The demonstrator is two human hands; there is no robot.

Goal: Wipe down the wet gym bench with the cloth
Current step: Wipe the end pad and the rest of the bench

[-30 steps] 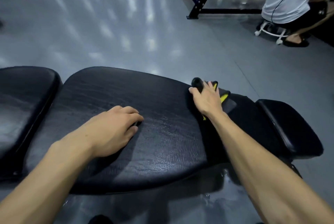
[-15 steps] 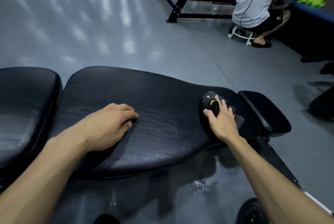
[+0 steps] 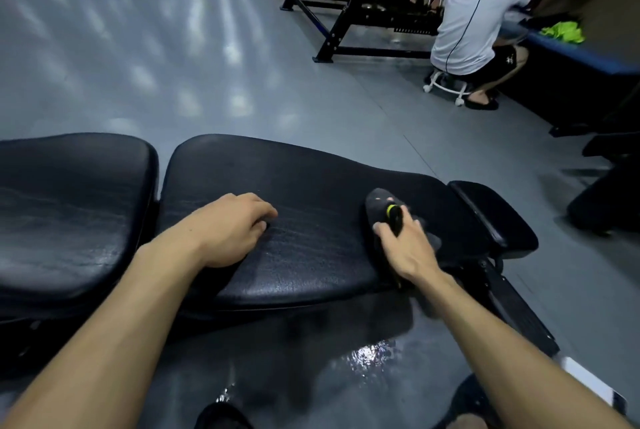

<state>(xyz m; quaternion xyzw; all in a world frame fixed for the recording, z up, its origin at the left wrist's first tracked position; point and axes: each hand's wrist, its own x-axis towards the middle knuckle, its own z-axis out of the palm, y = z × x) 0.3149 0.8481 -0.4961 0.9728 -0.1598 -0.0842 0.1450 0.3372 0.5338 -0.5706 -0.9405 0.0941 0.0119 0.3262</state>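
Note:
The black padded gym bench (image 3: 311, 186) runs across the view, its long middle pad shiny and wrinkled. A dark grey cloth (image 3: 379, 206) with a yellow-green trim lies bunched at the right end of that pad. My right hand (image 3: 410, 248) lies on top of the cloth and presses it onto the pad, fingers spread over it. My left hand (image 3: 228, 231) rests on the pad's middle near the front edge, fingers loosely curled and holding nothing.
A second pad (image 3: 69, 206) adjoins on the left and a small pad (image 3: 495, 217) on the right. Water glints on the grey floor (image 3: 370, 357) below the bench. A person (image 3: 474, 23) squats on a white stool by a black rack (image 3: 349, 23) at the back right.
My right hand has slid the cloth from the far edge of the pad toward the near edge at its right end. My left hand stays put. The view has swung right.

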